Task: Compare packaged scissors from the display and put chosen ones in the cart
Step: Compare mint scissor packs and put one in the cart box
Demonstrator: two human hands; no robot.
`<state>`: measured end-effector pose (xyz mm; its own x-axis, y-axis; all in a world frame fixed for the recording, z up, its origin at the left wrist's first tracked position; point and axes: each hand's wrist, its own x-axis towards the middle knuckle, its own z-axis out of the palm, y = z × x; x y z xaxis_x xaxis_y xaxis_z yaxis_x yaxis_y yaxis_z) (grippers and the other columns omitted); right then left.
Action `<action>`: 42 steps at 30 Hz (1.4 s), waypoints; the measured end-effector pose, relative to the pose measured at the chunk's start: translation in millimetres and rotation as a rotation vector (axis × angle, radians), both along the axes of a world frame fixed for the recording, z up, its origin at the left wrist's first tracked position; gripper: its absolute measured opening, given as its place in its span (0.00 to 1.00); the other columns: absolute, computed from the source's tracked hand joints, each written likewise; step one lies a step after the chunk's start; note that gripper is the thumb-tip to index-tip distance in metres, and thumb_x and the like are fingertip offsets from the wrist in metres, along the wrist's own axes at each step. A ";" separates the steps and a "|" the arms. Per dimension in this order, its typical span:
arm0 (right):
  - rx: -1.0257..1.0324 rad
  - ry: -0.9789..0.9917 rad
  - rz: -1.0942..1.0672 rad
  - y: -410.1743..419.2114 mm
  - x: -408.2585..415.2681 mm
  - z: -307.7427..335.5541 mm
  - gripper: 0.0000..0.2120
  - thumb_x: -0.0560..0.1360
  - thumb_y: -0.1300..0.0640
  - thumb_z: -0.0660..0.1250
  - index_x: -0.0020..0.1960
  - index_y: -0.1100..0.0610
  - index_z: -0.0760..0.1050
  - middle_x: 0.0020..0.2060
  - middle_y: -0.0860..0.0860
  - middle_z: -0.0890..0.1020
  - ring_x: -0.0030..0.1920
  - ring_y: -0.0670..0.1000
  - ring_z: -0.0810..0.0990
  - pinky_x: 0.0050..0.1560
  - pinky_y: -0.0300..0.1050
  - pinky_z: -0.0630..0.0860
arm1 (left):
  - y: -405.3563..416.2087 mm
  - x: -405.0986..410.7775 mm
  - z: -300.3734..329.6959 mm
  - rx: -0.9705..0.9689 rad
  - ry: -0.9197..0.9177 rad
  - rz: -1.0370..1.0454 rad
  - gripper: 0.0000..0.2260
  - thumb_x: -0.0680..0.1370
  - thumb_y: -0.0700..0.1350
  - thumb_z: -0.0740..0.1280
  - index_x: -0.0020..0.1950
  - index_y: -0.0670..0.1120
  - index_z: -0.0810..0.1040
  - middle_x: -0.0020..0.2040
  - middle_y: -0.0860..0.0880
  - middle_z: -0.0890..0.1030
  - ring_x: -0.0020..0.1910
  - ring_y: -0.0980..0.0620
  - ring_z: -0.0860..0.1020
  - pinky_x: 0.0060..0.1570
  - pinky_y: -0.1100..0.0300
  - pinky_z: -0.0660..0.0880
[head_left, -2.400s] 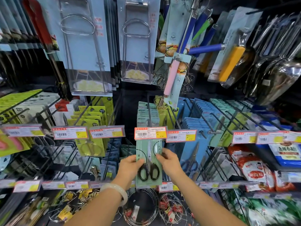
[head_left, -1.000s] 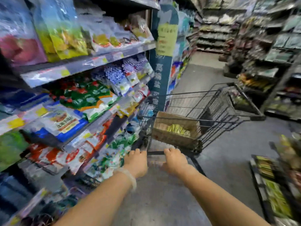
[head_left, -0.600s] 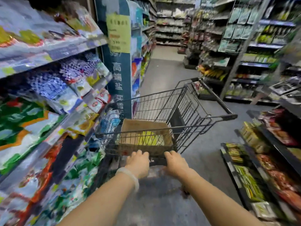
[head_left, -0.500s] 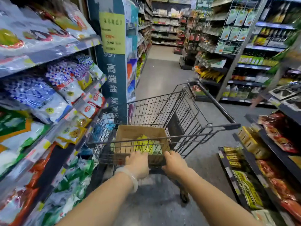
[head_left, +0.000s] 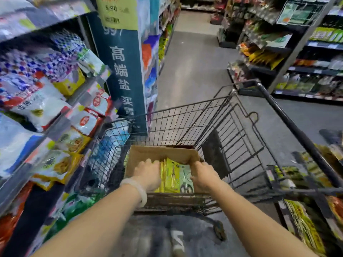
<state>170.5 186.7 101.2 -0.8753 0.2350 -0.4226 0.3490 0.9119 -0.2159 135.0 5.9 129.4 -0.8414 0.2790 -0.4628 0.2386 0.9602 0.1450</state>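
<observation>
Both hands have dropped into the cart's box (head_left: 148, 154); left hand (head_left: 148, 174) flat; right hand (head_left: 205, 176) apparently pinching green scissors pack (head_left: 186, 178).

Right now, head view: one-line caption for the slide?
Both hands, left hand and right hand, reach into the cardboard box of packaged scissors in the cart.

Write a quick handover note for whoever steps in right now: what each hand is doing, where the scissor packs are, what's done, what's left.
Left hand: inside the cardboard box, fingers resting on the yellow packs; grip unclear.
Right hand: at the box's right side, against the pale green scissor pack; grip unclear.
The box sits in the cart, at the near end.
Done: several packs stand in the box, the green one rightmost.
Left: release it, withdraw both hands, return to the display if more comparing is needed.
</observation>
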 end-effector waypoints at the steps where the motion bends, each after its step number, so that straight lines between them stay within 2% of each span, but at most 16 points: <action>1: -0.008 -0.014 -0.003 7.7 -15.0 -10.3 0.21 0.75 0.49 0.64 0.65 0.56 0.67 0.62 0.57 0.71 0.63 0.60 0.71 0.61 0.53 0.72 | 5.9 -13.9 -9.4 -0.010 -0.012 -0.005 0.23 0.77 0.47 0.63 0.71 0.45 0.63 0.70 0.42 0.66 0.69 0.39 0.65 0.66 0.47 0.65; 6: -0.039 -0.176 0.021 43.9 -82.7 -69.2 0.21 0.76 0.51 0.63 0.65 0.59 0.65 0.63 0.58 0.71 0.63 0.60 0.71 0.60 0.52 0.71 | 43.1 -77.0 -72.0 -0.038 -0.218 0.032 0.26 0.78 0.49 0.63 0.74 0.46 0.59 0.73 0.42 0.62 0.72 0.39 0.61 0.70 0.46 0.62; 10: -0.095 -0.309 0.004 66.1 -118.4 -127.4 0.19 0.77 0.53 0.60 0.65 0.59 0.65 0.64 0.59 0.70 0.65 0.61 0.70 0.62 0.51 0.69 | 77.4 -113.9 -129.7 -0.036 -0.321 0.051 0.24 0.79 0.49 0.62 0.72 0.43 0.61 0.73 0.41 0.62 0.72 0.41 0.62 0.68 0.51 0.63; 14: -0.164 -0.459 -0.009 68.2 -137.8 -190.6 0.28 0.77 0.51 0.63 0.72 0.57 0.58 0.67 0.58 0.68 0.66 0.59 0.69 0.65 0.51 0.68 | 102.3 -130.5 -189.7 -0.088 -0.298 -0.025 0.21 0.80 0.46 0.60 0.72 0.47 0.62 0.75 0.43 0.60 0.75 0.43 0.55 0.72 0.52 0.57; 17: -0.176 -0.513 -0.029 66.6 -147.8 -229.6 0.28 0.77 0.54 0.62 0.73 0.57 0.57 0.68 0.58 0.66 0.67 0.59 0.68 0.66 0.51 0.69 | 118.8 -137.3 -225.4 -0.167 -0.251 -0.176 0.22 0.79 0.38 0.55 0.74 0.44 0.60 0.78 0.41 0.48 0.77 0.41 0.43 0.75 0.45 0.44; 19: -0.186 -0.524 -0.061 69.3 -153.5 -250.9 0.24 0.77 0.56 0.61 0.71 0.56 0.61 0.67 0.57 0.66 0.66 0.58 0.69 0.65 0.52 0.69 | 132.0 -139.3 -246.0 -0.201 -0.222 -0.339 0.23 0.80 0.38 0.53 0.75 0.40 0.56 0.78 0.40 0.44 0.76 0.40 0.39 0.74 0.42 0.40; 21: -0.190 -0.524 -0.100 72.7 -158.7 -267.2 0.21 0.78 0.56 0.59 0.70 0.57 0.63 0.66 0.57 0.68 0.65 0.58 0.70 0.64 0.52 0.70 | 144.1 -136.8 -266.2 -0.202 -0.238 -0.457 0.22 0.81 0.39 0.52 0.76 0.38 0.55 0.78 0.39 0.44 0.76 0.39 0.39 0.73 0.41 0.39; 24: -0.209 -0.524 -0.169 74.7 -163.6 -285.4 0.17 0.79 0.58 0.56 0.67 0.59 0.63 0.64 0.58 0.70 0.63 0.59 0.73 0.62 0.52 0.71 | 153.3 -127.8 -292.4 -0.209 -0.362 -0.585 0.23 0.82 0.40 0.49 0.77 0.38 0.49 0.78 0.40 0.45 0.77 0.42 0.40 0.74 0.45 0.40; 27: -0.221 -0.499 -0.199 73.5 -163.5 -296.9 0.14 0.79 0.59 0.54 0.65 0.58 0.64 0.62 0.57 0.72 0.61 0.58 0.74 0.60 0.51 0.72 | 151.6 -122.1 -306.8 -0.248 -0.442 -0.667 0.23 0.82 0.44 0.49 0.77 0.41 0.50 0.78 0.42 0.45 0.77 0.43 0.39 0.75 0.43 0.41; 32: -0.261 -0.498 -0.221 68.4 -155.8 -307.8 0.17 0.78 0.62 0.56 0.67 0.57 0.62 0.61 0.58 0.73 0.61 0.59 0.75 0.59 0.51 0.72 | 124.3 -130.0 -308.9 -0.205 -0.494 -0.567 0.23 0.81 0.43 0.51 0.77 0.45 0.55 0.79 0.45 0.44 0.77 0.44 0.39 0.75 0.46 0.38; 35: -0.239 -0.456 -0.249 64.1 -151.8 -311.9 0.18 0.78 0.63 0.55 0.68 0.58 0.62 0.61 0.58 0.71 0.60 0.60 0.75 0.58 0.52 0.73 | 115.0 -134.2 -300.8 -0.127 -0.471 -0.445 0.21 0.80 0.40 0.53 0.74 0.45 0.62 0.79 0.46 0.46 0.77 0.46 0.39 0.75 0.47 0.37; 38: -0.229 -0.425 -0.287 58.4 -151.8 -315.4 0.20 0.77 0.62 0.59 0.68 0.57 0.61 0.62 0.57 0.70 0.59 0.60 0.74 0.57 0.52 0.74 | 101.1 -134.6 -297.4 -0.094 -0.434 -0.356 0.19 0.80 0.40 0.54 0.72 0.46 0.68 0.79 0.46 0.48 0.77 0.46 0.41 0.75 0.48 0.36; 42: -0.174 -0.449 -0.293 53.2 -152.8 -316.3 0.40 0.72 0.55 0.71 0.74 0.58 0.51 0.65 0.57 0.66 0.64 0.58 0.71 0.60 0.50 0.73 | 82.7 -135.2 -297.9 -0.138 -0.423 -0.289 0.20 0.77 0.39 0.58 0.69 0.49 0.70 0.78 0.46 0.49 0.77 0.45 0.42 0.74 0.47 0.36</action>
<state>17.6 239.8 -215.0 -0.5095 0.3345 -0.7928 0.6746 0.7272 -0.1267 -0.3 88.7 -168.6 -0.4708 0.3844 -0.7941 0.4444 0.8809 0.1630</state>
